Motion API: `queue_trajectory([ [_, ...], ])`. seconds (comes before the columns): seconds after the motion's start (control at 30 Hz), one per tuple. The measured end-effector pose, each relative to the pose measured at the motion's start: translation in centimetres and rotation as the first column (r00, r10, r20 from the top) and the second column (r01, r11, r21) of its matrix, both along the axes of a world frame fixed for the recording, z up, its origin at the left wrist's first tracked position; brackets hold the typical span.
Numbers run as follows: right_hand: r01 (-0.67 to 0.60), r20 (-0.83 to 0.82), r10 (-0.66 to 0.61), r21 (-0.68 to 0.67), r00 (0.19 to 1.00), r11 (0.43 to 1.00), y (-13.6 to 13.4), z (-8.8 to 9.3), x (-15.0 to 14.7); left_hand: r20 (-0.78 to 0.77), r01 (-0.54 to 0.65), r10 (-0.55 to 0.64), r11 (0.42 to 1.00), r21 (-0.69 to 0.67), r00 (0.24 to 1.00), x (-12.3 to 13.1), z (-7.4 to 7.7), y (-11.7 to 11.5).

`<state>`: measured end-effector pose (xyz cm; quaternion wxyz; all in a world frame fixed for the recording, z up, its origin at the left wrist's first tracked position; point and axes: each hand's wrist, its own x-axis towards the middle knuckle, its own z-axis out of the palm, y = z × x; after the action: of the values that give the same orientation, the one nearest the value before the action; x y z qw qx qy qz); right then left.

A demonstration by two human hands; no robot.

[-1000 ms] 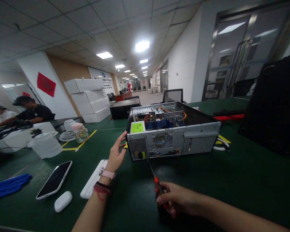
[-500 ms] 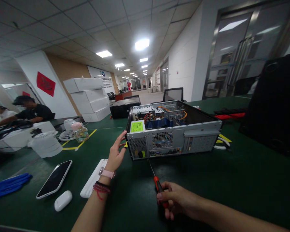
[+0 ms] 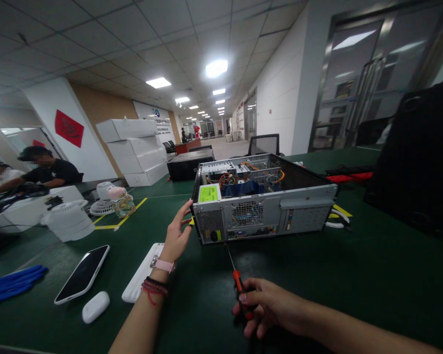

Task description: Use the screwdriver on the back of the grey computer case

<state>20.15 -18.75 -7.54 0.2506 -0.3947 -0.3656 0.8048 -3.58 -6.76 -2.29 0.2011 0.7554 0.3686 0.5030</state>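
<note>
An opened computer case (image 3: 260, 216) lies on its side on the green table, its rear panel facing me. Inside it show wires and a power supply with a yellow-green label (image 3: 209, 193). My left hand (image 3: 177, 235) rests against the case's left corner, fingers extended and apart. A red and black screwdriver (image 3: 237, 282) is in my right hand (image 3: 264, 305), fingers around its handle. The screwdriver's tip meets the lower edge of the rear panel, left of the middle; exactly what it touches is too small to tell.
On the left of the table (image 3: 192, 314) lie a phone (image 3: 83, 274), a white earbud case (image 3: 96, 307), a white slab (image 3: 142, 275) and blue gloves (image 3: 15, 285). White boxes (image 3: 135, 152) stand behind. Two people sit at far left. A black bulky object (image 3: 417, 162) stands right.
The fingers of my right hand have shifted around the screwdriver handle, which has turned slightly. My left hand stays at the case corner.
</note>
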Motion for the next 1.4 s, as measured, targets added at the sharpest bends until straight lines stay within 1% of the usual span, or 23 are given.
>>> queue_trajectory([
  [0.13, -0.041, -0.014, 0.041, 0.006, 0.999, 0.999, 0.18, 0.11, 0.05, 0.001, -0.007, 0.007, 1.0, 0.009, 1.0, 0.01, -0.01, 0.04],
  [0.23, -0.077, -0.031, 0.077, 0.004, 0.997, 0.997, 0.36, -0.16, 0.14, 0.002, -0.005, 0.005, 1.0, 0.009, 1.0, 0.03, -0.04, 0.07],
  [0.33, -0.087, -0.055, 0.087, 0.001, 0.995, 0.996, 0.43, -0.41, 0.26, 0.004, -0.003, 0.003, 1.0, 0.002, 1.0, 0.04, -0.06, 0.09],
  [0.53, -0.063, -0.075, 0.062, -0.022, 0.995, 0.998, 0.3, 0.09, 0.34, 0.003, -0.004, 0.004, 1.0, -0.001, 1.0, 0.06, 0.03, -0.01],
  [0.77, -0.016, -0.025, 0.016, -0.014, 1.0, 1.0, 0.25, 0.08, 0.19, 0.002, -0.008, 0.008, 1.0, 0.0, 1.0, 0.05, 0.05, -0.04],
  [1.07, -0.047, -0.024, 0.046, -0.035, 0.999, 0.998, 0.24, 0.2, 0.17, 0.002, -0.011, 0.011, 1.0, 0.003, 1.0, 0.06, 0.07, -0.06],
  [1.23, -0.041, -0.023, 0.041, -0.032, 0.999, 0.999, 0.26, -0.04, 0.18, -0.001, -0.015, 0.015, 1.0, 0.005, 1.0, 0.09, 0.03, -0.08],
  [1.4, -0.059, -0.046, 0.059, -0.011, 0.997, 0.998, 0.35, 0.16, 0.24, 0.003, -0.011, 0.011, 1.0, 0.009, 1.0, 0.13, 0.06, -0.14],
])
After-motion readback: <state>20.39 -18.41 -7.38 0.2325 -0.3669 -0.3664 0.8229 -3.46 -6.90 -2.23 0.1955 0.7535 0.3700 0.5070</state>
